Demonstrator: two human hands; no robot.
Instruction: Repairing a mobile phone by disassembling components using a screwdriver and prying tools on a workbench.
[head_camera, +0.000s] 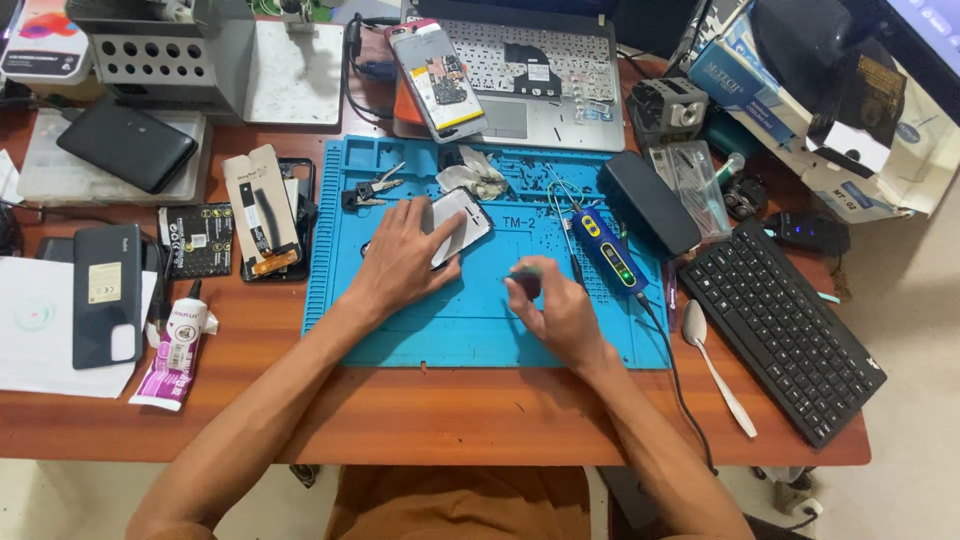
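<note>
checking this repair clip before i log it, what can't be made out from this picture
- Head view: the left hand covers much of the white flat phone part on the blue rubber work mat, so its lower half is hidden.
- Head view: the right hand curls round a small dark tool; its tip and the fingers' grip are hidden and too small.
- Head view: the grey open laptop is cut off by the top edge.

Part of the phone on the blue mat is covered by the left hand, the small tool is mostly hidden in the right hand, and the monitor at two o'clock is cut off.
</note>
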